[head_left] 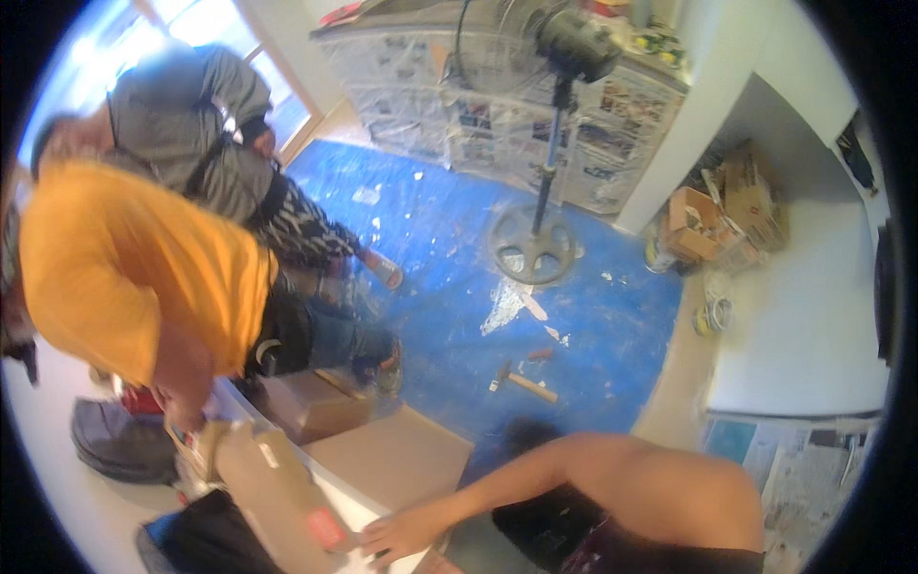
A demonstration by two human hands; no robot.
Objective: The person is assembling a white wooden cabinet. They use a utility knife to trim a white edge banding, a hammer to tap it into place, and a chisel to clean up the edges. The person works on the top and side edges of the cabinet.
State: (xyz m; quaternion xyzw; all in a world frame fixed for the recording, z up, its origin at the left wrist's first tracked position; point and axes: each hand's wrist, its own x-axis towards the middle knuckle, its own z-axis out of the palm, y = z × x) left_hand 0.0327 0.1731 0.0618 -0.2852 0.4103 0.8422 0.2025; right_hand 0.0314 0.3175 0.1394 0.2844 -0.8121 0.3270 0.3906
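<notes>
My right arm reaches in from the lower right, bent at the elbow. My right hand rests on a white surface at the bottom, its fingers stretched out and apart, with nothing visible in its grasp. Beside the fingertips lies a long brown cardboard package with a red patch. A flat brown cardboard panel spreads out just beyond the hand. At the lower edge a small skin-coloured patch shows next to my right hand; whether it belongs to my left hand I cannot tell.
A person in an orange shirt leans over the package; another in grey stands behind. A pedestal fan, a hammer and debris are on the blue floor covering. Open cardboard boxes sit at right.
</notes>
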